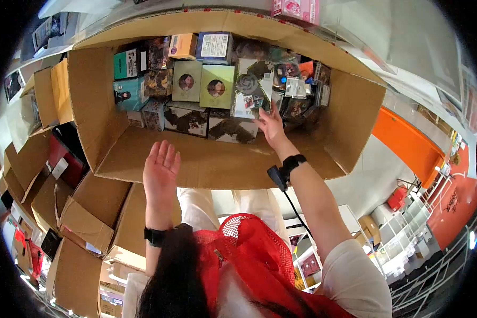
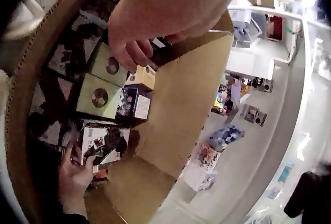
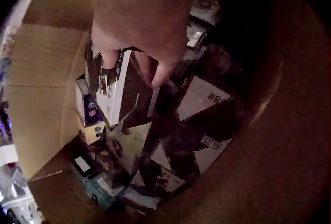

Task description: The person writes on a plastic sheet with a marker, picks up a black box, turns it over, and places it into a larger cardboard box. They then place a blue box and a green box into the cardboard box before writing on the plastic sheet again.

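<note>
A large cardboard box (image 1: pixel 228 172) holds many small packages. The right hand (image 1: pixel 271 127) pinches the lower edge of a white-and-dark patterned box (image 1: pixel 253 87); in the right wrist view its thumb and fingers (image 3: pixel 161 74) lie on either side of that box (image 3: pixel 120 87), which is tilted. Beside it are two pale green boxes (image 1: pixel 217 87) with round pictures. The left hand (image 1: pixel 161 164) is held palm up with straight fingers at the near side of the big box, holding nothing. In the left wrist view the left hand (image 2: pixel 139 33) appears above the packages.
Teal boxes (image 1: pixel 130 94), an orange box (image 1: pixel 183 46) and a blue box (image 1: pixel 214 46) lie inside the carton. Open cardboard boxes (image 1: pixel 90 212) stand at the left. A pink package (image 1: pixel 297 9) sits beyond the far rim. White wire racks (image 1: pixel 413 238) are at the right.
</note>
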{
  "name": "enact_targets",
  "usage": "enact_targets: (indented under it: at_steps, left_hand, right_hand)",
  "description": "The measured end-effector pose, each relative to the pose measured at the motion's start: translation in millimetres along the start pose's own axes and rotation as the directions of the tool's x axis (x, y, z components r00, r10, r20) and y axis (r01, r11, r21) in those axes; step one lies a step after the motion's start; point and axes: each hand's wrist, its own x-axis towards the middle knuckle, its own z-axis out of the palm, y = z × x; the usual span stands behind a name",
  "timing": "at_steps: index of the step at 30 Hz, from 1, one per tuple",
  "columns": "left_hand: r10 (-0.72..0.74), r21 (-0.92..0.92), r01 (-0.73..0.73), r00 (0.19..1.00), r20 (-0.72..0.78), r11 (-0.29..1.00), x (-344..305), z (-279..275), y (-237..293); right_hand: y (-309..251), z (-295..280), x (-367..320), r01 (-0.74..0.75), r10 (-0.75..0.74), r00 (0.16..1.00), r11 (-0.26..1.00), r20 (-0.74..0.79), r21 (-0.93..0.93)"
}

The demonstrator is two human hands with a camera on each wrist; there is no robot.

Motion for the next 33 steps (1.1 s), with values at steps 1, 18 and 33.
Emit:
enact_targets:
  at_steps: [1,18,33]
  left_hand:
    - [-0.006,0.015,0.005,1.0,0.016,1.0,-5,12,-4]
    - [0.075,0.34,-0.137,0.979,0.189,0.93,-9,36,8]
    - [0.115,0.367,-0.175,0.977,0.179,0.913,-26,16,27]
  right_hand:
    - [-9,6,-9,0.035,-0.037,0.997,0.999,0.073,0.033]
    - [-46,40,65,0.281,-0.55,0.688,-0.4,0.473,-0.873]
    - [-79,64,60,0.204,-0.102,0.947,-0.545,0.306,-0.813]
